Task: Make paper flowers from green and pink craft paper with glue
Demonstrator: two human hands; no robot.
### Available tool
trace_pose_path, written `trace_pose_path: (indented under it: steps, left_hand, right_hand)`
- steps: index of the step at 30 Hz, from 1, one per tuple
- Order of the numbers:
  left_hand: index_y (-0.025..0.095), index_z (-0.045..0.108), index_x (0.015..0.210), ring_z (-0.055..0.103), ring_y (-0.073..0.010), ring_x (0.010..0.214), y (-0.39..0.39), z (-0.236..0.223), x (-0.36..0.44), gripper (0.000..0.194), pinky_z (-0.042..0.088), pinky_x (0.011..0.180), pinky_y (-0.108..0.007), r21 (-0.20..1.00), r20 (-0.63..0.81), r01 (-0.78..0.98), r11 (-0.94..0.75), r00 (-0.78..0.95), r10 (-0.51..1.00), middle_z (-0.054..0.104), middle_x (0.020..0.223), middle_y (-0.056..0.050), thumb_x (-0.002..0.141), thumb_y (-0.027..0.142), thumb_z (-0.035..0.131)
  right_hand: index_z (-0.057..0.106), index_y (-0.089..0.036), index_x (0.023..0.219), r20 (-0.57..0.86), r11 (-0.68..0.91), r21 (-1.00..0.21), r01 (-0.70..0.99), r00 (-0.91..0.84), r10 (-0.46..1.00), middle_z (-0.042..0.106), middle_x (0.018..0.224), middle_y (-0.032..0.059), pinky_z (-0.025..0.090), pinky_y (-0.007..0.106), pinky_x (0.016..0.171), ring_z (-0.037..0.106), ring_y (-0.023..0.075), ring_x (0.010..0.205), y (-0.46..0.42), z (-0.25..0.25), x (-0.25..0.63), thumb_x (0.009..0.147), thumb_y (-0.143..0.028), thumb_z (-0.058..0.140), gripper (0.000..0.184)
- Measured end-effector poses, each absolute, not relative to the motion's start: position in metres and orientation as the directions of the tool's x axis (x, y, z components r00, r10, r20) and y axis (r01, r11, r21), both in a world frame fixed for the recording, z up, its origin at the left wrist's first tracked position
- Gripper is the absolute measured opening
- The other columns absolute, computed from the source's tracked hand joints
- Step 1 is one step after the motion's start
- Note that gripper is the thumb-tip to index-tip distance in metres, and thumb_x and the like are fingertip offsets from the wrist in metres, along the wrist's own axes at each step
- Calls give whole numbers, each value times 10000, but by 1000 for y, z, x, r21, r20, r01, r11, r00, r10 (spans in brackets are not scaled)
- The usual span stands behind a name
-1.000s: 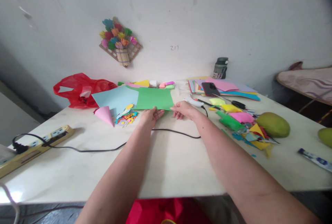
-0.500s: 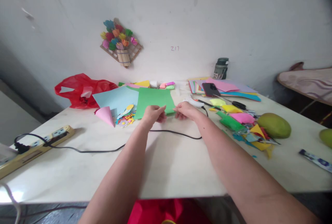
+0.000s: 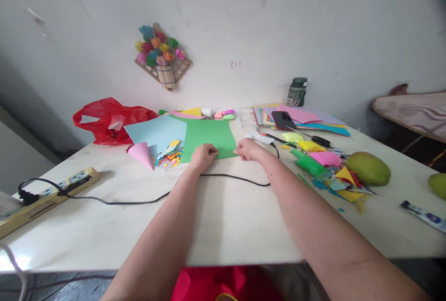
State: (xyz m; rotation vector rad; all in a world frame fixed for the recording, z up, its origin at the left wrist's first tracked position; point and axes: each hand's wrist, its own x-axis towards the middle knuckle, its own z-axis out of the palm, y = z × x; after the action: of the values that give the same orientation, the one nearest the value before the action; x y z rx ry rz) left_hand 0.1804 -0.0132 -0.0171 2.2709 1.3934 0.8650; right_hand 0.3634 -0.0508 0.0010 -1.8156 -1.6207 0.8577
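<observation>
A green sheet of paper (image 3: pixel 210 136) lies on the white table in front of me, overlapping a light blue sheet (image 3: pixel 155 134). My left hand (image 3: pixel 204 157) is closed at its near edge, thumb and curled fingers gripping the paper. At the near right corner, my right hand (image 3: pixel 249 149) pinches the sheet between thumb and fingers. Just behind the right hand lies a white glue gun (image 3: pixel 259 138), partly covered by it. Left of the green paper are a pink paper cone (image 3: pixel 141 154) and a pile of colourful cut-outs (image 3: pixel 170 157).
A black cord (image 3: pixel 237 179) crosses the table near my wrists; a power strip (image 3: pixel 52 199) sits left. On the right are paper scraps (image 3: pixel 327 171), scissors (image 3: pixel 313 139), a green mango-like fruit (image 3: pixel 368 168) and a phone (image 3: pixel 283 120) on stacked paper. A red plastic bag (image 3: pixel 111 120) stands back left.
The green paper's near edge has come down flatter on the table. My left hand has shifted slightly left and turned palm-down; the right hand has lowered a little at the corner.
</observation>
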Motion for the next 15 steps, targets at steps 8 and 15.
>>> trace_pose_path:
  steps: [8,15]
  left_hand:
    - [194,658,711,533,-166,744,-9,-5,160,200,405,713,-270,497,345,722,-481,344,873,628,738,-23,696,370,566]
    - [211,668,711,506,-176,811,-8,-12,159,232,399,758,-290,436,298,725,-533,442,846,599,797,-22,651,426,605]
  right_hand:
    - [629,-152,682,24,-2,-484,875,15,1000,598,539,2,325,191,447,494,82,461,-43,1,371,724,-350,557,215]
    - [673,-199,736,78,106,-413,905,-81,994,670,747,-5,367,186,551,567,112,672,-46,6,371,638,-322,629,164]
